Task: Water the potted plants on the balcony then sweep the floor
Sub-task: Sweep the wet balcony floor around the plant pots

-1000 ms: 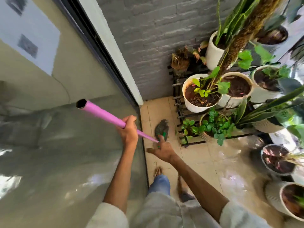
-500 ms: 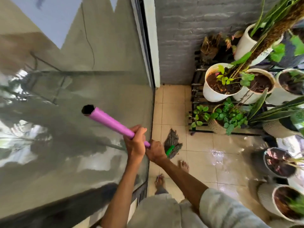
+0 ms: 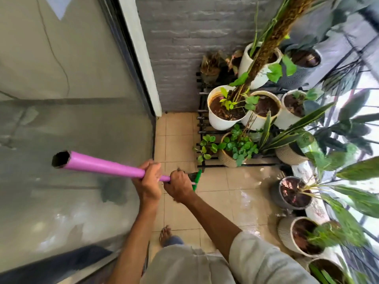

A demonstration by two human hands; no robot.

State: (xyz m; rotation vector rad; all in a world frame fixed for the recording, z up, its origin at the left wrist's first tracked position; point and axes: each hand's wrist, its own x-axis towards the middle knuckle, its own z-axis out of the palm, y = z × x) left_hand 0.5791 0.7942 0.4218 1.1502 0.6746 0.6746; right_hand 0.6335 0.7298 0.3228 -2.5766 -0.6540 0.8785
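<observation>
Both hands wrapped tight around long pink plastic broom stick (image 3: 98,165): left hand (image 3: 148,182), right hand (image 3: 178,186). Just beside round white plant pot (image 3: 222,117), on wet tan floor tiles (image 3: 231,193).

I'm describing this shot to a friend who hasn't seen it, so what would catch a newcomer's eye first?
The bright pink broom handle cuts across the middle, gripped by the left hand and right hand side by side. To the right, a crowd of potted plants fills a black rack against the grey brick wall. Below them, the tiled floor shines wet.
</observation>
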